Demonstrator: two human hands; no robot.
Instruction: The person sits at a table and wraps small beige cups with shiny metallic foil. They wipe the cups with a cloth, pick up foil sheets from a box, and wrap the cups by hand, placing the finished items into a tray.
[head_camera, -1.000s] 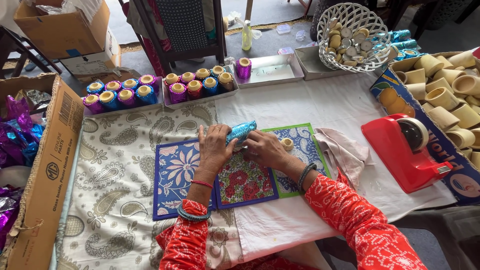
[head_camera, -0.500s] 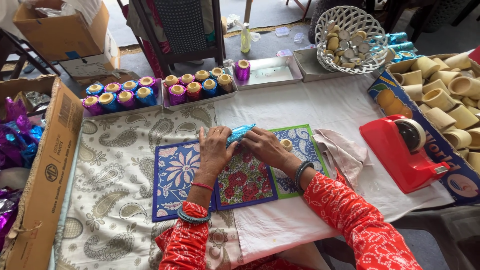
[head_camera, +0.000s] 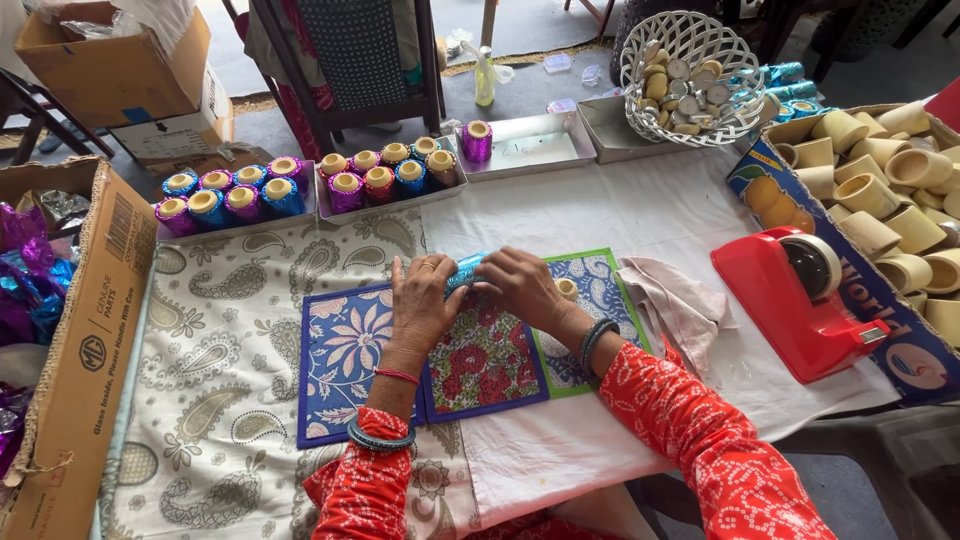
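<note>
Both hands are closed together on a small blue foil-wrapped roll (head_camera: 466, 270), the left hand (head_camera: 423, 300) gripping its left end and the right hand (head_camera: 520, 288) its right end. The roll sits just above three patterned mats (head_camera: 350, 350) laid side by side on a white cloth (head_camera: 640, 210). A bare little cup (head_camera: 567, 288) lies just right of the right hand. Far of the hands stand two trays of foil-wrapped cups (head_camera: 300, 190) and a metal tray (head_camera: 540, 145) holding one purple cup (head_camera: 476, 140). To the right are a crumpled rag (head_camera: 675, 300), a red tape dispenser (head_camera: 795, 295) and a box of plain cups (head_camera: 880, 180); a white basket (head_camera: 690, 65) sits far right.
</note>
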